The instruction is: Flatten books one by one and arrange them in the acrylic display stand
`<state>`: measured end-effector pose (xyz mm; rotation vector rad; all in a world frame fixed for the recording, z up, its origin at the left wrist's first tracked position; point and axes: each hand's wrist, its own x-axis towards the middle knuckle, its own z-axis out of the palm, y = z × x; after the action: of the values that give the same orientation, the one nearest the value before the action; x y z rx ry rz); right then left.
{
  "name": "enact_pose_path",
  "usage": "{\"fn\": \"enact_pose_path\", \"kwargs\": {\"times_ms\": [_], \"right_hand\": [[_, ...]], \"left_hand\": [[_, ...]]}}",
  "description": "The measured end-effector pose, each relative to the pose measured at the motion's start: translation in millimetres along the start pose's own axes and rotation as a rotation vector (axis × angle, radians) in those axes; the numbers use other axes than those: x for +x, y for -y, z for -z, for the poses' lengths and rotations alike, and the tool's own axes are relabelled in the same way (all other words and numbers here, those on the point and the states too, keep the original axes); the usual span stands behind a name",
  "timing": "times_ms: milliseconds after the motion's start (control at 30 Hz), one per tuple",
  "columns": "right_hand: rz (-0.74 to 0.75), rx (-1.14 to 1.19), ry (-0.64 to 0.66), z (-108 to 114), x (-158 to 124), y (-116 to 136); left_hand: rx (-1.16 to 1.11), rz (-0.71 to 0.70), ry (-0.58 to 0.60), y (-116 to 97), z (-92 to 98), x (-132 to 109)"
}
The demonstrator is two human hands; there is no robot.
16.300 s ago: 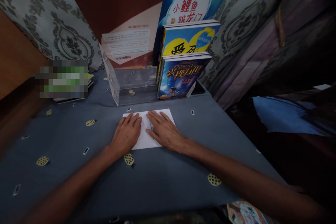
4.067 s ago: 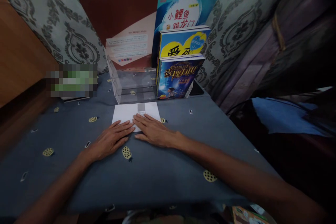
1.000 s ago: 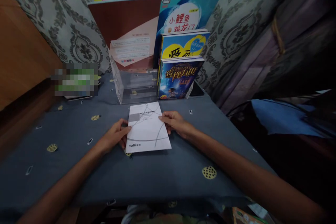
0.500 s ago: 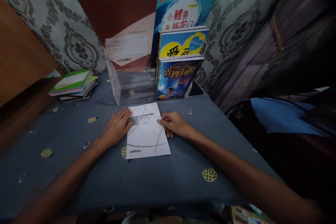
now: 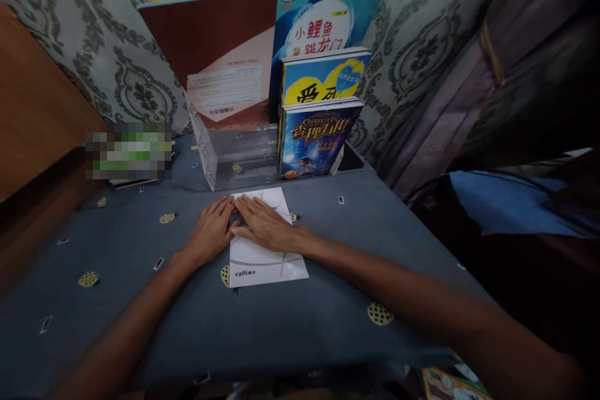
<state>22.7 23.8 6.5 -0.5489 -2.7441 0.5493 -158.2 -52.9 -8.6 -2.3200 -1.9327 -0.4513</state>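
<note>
A white booklet with grey curved lines lies flat on the dark blue patterned cloth. My left hand rests at the booklet's upper left edge, its fingers extended and holding nothing. Flat across the upper part of the booklet lies my right hand, fingers stretched out, its fingertips close to those of my left hand. It hides most of the printed title. Just beyond the booklet is a clear plastic rack with upright books, among them a dark blue one in front.
A blurred stack of booklets sits at the back left, near a brown wooden panel. A dark flat object lies right of the rack. Patterned curtain hangs behind. Another book shows below the table's front edge.
My right hand has moved left from the booklet's right edge onto its upper part, beside my left hand, and has let go of that edge. My left hand stays in place.
</note>
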Motion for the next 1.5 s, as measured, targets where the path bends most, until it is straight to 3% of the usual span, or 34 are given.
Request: {"fn": "enact_pose_path", "kwargs": {"times_ms": [333, 667, 1200, 1500], "right_hand": [[-0.053, -0.053, 0.006, 0.7, -9.1, -25.5], [-0.174, -0.085, -0.029, 24.8, -46.1, -69.2], [-0.153, -0.008, -0.073, 26.1, -47.8, -78.4], [-0.122, -0.021, -0.059, 25.8, -44.3, -88.2]], "left_hand": [[0.029, 0.005, 0.012, -2.1, 2.1, 0.4], [0.0, 0.02, 0.027, -1.9, 3.5, 0.2], [-0.004, -0.025, 0.117, 12.8, 8.3, 18.6], [-0.042, -0.097, 0.084, -10.7, -4.6, 28.3]]}}
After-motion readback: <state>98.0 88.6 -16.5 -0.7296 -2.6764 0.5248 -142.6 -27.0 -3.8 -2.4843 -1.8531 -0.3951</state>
